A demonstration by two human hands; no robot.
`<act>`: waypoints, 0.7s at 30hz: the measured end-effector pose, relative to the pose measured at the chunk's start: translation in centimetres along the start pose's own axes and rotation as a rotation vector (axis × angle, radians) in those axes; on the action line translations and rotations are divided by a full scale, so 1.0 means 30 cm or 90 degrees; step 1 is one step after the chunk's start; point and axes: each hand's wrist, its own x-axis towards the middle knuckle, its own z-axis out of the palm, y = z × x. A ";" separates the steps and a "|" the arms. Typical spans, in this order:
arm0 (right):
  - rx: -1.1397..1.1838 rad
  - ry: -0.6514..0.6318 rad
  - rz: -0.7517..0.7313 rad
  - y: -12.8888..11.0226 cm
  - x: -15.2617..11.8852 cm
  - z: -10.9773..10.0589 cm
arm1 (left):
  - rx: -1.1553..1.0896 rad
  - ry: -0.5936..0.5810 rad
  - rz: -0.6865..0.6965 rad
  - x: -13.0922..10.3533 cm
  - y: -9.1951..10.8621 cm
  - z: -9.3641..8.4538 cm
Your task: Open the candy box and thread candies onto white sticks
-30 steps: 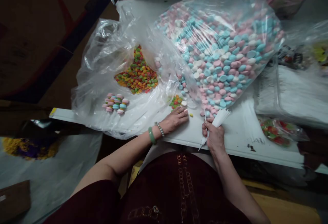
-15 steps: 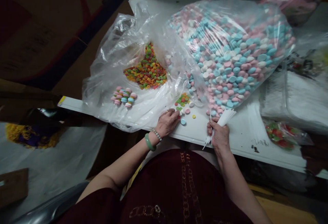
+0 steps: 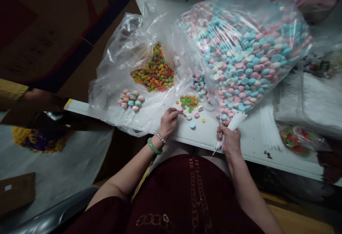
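My right hand (image 3: 230, 137) is closed around a bundle of white sticks (image 3: 236, 121), with one stick upright at the thumb. My left hand (image 3: 169, 121) has its fingers pinched at a small red ring (image 3: 182, 112) beside a pile of green and orange rings (image 3: 189, 102). Near the pile lie a pink piece (image 3: 197, 114), a blue piece (image 3: 192, 125) and a yellow ring (image 3: 203, 120). Skewered pink, blue and green pieces (image 3: 131, 99) rest on the plastic at the left. More rings (image 3: 157, 73) fill the open bag behind.
A big clear bag of pink, blue and white pieces (image 3: 245, 59) covers the back right. A small bag of red and green pieces (image 3: 296, 139) lies at the right. A large cardboard box (image 3: 69, 48) stands at the left.
My left hand has drawn back a little to the left, uncovering more of the small rings, which are more spread out. My right hand keeps its hold on the sticks.
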 end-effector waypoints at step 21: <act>0.005 -0.003 0.011 0.016 0.010 -0.003 | 0.271 -0.203 0.019 0.040 0.098 0.103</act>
